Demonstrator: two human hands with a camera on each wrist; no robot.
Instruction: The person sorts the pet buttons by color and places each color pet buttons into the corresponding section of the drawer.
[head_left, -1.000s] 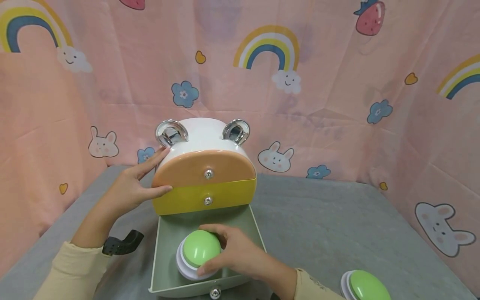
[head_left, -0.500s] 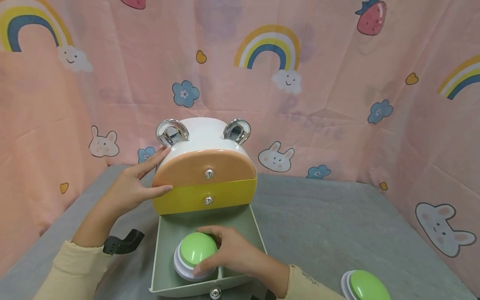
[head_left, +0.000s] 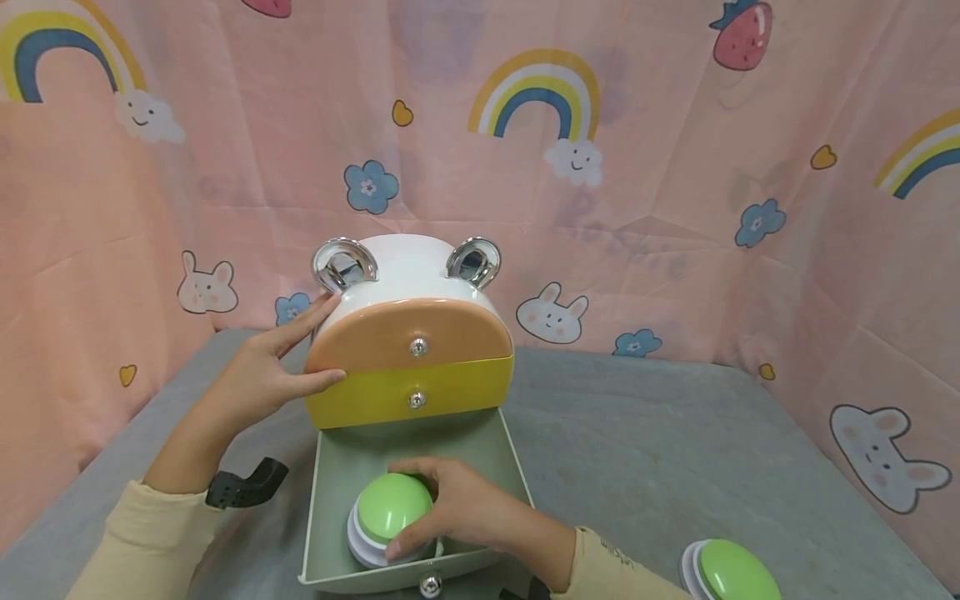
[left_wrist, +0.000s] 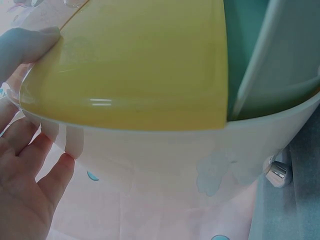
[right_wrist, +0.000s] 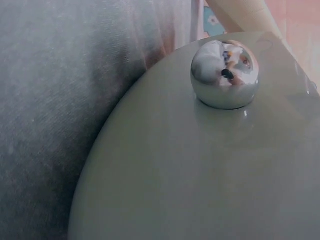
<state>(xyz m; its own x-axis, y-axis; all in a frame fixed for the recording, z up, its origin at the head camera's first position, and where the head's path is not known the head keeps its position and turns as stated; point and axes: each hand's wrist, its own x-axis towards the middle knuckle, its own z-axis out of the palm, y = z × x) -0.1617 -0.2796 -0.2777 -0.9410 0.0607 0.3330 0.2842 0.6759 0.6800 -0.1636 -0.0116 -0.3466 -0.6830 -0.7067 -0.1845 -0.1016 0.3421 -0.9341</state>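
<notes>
A small drawer cabinet [head_left: 407,271] with a white top, two silver ears, and orange and yellow drawer fronts stands on the table. Its pale green bottom drawer [head_left: 352,446] is pulled out. My left hand [head_left: 258,375] holds the cabinet's left side, thumb on the front and fingers along the side wall [left_wrist: 150,150]. Inside the drawer, my right hand [head_left: 468,508] grips a green-domed push button [head_left: 392,508] with a white base, which sits low near the drawer's front. The right wrist view shows only the drawer front and its silver knob [right_wrist: 225,75]; the hand is outside it.
A second green-domed button [head_left: 735,571] lies on the grey tabletop [head_left: 637,450] at the lower right. Behind the table hangs a pink printed cloth [head_left: 660,275]. A short divider [head_left: 439,547] rises in the drawer beside the held button.
My right hand has moved slightly left and lower in the drawer, bringing the button with it. The left hand and the cabinet have stayed in place.
</notes>
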